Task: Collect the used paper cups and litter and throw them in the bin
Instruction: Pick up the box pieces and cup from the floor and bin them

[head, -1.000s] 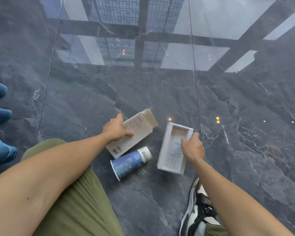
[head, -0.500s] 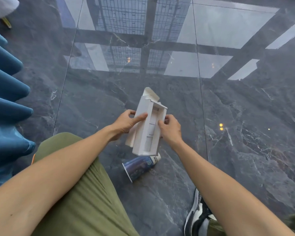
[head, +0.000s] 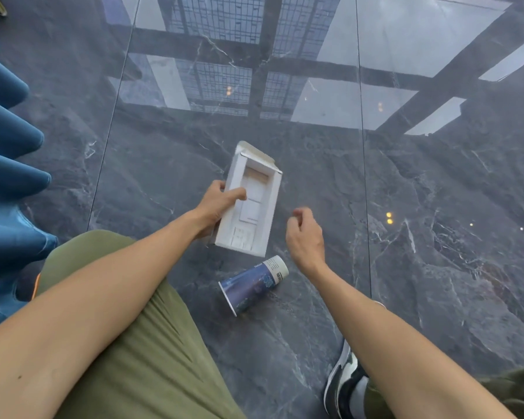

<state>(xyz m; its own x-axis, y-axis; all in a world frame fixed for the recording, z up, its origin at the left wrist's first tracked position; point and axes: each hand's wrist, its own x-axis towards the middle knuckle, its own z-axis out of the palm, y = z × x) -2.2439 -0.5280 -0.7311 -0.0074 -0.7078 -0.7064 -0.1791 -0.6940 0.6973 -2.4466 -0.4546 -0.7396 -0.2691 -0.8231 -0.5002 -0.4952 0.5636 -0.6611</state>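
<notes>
My left hand (head: 217, 205) grips two white cardboard boxes (head: 253, 204) stacked together, the open tray on top, held just above the dark marble floor. A blue paper cup (head: 252, 283) with a white band lies on its side on the floor, below the boxes. My right hand (head: 304, 237) hovers to the right of the boxes and just above the cup, fingers loosely curled, holding nothing. No bin is in view.
Blue upholstered furniture (head: 6, 164) fills the left edge. My knee in green shorts (head: 127, 343) is at the bottom left and my black-and-white sneaker (head: 345, 385) at the bottom right. The glossy marble floor (head: 436, 237) reflects a window grid.
Both boxes were lifted off the floor and stacked together. My right hand has let go of them and moved right and down toward the cup; my left hand now holds both.
</notes>
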